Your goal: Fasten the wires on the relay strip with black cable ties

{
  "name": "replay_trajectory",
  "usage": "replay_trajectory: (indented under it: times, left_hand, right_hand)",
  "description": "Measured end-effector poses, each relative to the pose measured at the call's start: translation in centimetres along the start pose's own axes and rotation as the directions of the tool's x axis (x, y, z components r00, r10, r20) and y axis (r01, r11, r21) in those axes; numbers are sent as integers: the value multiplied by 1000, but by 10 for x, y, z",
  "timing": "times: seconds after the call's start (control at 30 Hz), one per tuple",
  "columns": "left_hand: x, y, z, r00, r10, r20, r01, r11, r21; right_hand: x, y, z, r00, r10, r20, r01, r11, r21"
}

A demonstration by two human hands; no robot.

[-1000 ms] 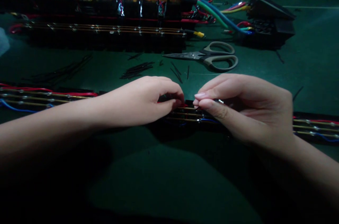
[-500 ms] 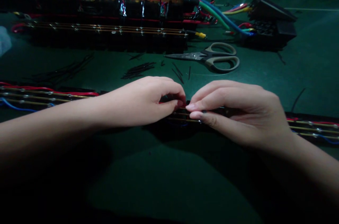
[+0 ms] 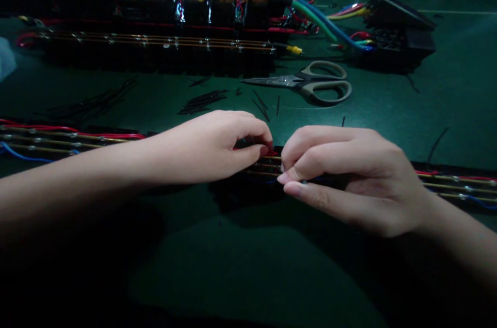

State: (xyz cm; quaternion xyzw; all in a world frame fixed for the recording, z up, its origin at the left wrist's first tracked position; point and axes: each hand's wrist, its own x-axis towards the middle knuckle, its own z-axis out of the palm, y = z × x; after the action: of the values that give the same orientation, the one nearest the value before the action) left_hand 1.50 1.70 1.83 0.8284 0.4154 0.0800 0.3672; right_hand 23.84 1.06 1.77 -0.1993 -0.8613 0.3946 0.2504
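One long strip: black with brass rods, running crosswise on the green counter, under both hands.
Left hand: at the strip, thumb and forefinger tips close together beside a bit of red wire; whether they clamp it, I cannot tell.
Right hand: thumb and forefinger nearly together at the strip's near edge; a small dark bit shows between them, too unclear to say if pinched.
In the way: the left forearm and right hand hide much of the strip.
Scissors: just beyond the hands, points to the left.
Black sticks: a small pile left of the scissors.
Far side: another rodded strip, thick blue and green cables, and a black box.
Left edge: something pale, too blurred to name.
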Motion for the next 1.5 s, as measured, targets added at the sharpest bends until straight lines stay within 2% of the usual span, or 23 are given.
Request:
replay_trajectory:
  times: [0.17, 0.27, 0.37, 0.63, 0.83, 0.93, 1.1, 1.27, 1.33, 1.5]
  left_hand:
    - [1, -1, 1, 1000, 27, 9, -27, 1000, -4]
    - [1, -2, 2, 996, 67, 62, -69, 997, 27]
    - [0, -1, 3, 995, 38, 90, -44, 997, 65]
    - [0, 1, 2, 994, -39, 107, 34, 998, 50]
    - [2, 0, 3, 996, 1, 87, -4, 999, 36]
    - [2, -2, 4, 997, 38, 64, -38, 999, 6]
    - [3, -3, 2, 999, -29, 30, 29, 1000, 3]
    - [5, -1, -1, 994, -99, 34, 100, 995, -29]
    - [5, 0, -2, 991, -136, 16, 137, 988, -71]
    - [6, 1, -4, 986, -157, -60, 152, 985, -86]
  right_hand:
    - [2, 0, 5, 1000, 14, 1, -14, 993, -119]
    - [4, 3, 7, 999, -37, -11, 34, 981, -193]
    - [5, 5, 8, 997, -81, -19, 74, 965, -253]
    - [4, 6, 8, 997, -71, -15, 66, 974, -215]
    - [4, 7, 8, 998, -49, -35, 41, 978, -204]
    - [3, 6, 9, 995, -23, -102, -2, 971, -240]
    - [2, 5, 11, 974, 103, -204, -160, 945, -284]
    - [3, 5, 14, 922, 260, -287, -312, 938, -152]
    - [3, 5, 14, 907, 281, -315, -331, 936, -117]
    - [3, 7, 12, 924, 241, -295, -282, 954, -105]
